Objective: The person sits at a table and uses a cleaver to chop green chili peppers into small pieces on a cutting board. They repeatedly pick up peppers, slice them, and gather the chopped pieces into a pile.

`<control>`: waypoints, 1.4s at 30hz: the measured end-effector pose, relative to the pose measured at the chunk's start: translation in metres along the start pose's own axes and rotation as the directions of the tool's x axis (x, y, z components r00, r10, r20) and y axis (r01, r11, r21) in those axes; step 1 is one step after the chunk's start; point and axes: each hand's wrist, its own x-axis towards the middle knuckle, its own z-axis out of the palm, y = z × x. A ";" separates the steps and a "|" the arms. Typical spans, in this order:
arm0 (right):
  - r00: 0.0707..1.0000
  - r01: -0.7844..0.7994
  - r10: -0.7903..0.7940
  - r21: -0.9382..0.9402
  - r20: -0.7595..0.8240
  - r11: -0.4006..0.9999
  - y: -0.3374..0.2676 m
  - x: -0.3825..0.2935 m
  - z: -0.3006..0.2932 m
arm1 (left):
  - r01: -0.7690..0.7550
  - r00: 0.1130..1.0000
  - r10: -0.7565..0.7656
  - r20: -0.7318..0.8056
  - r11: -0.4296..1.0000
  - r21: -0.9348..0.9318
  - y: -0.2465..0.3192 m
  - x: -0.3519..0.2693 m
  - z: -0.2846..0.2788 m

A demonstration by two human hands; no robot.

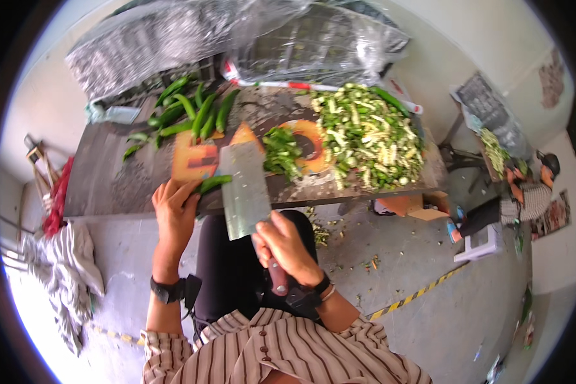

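My right hand grips the wooden handle of a broad cleaver, its blade tilted over the table's front edge. Under the fingers of my left hand lies a green chili pepper, its far end meeting the blade's left edge. Beyond the blade is a small heap of cut green pepper. Several whole green peppers are piled at the back left. A large mound of chopped green and pale pieces covers the table's right part.
Plastic-wrapped goods line the back of the dark table. A cardboard box stands beneath its right end. Scraps litter the floor. At far right another person sits by a second table with chopped pieces. White sacks lie left.
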 end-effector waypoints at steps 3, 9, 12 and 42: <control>0.997 -0.060 0.059 -0.016 -0.043 0.998 -0.003 -0.004 -0.002 | 0.036 0.999 -0.033 0.029 0.996 -0.088 -0.004 -0.001 -0.001; 1.000 -0.030 0.030 0.019 -0.003 0.999 -0.010 0.005 0.000 | 0.044 0.999 -0.043 0.025 0.998 -0.036 -0.002 0.000 -0.001; 0.998 -0.056 0.056 -0.032 0.012 0.998 -0.013 0.001 -0.001 | 0.058 0.998 -0.057 0.019 0.998 -0.033 -0.001 0.000 -0.001; 0.992 -0.112 0.120 -0.152 0.038 0.982 -0.017 0.009 0.009 | 0.125 0.992 -0.125 -0.007 0.992 0.031 -0.002 -0.011 -0.024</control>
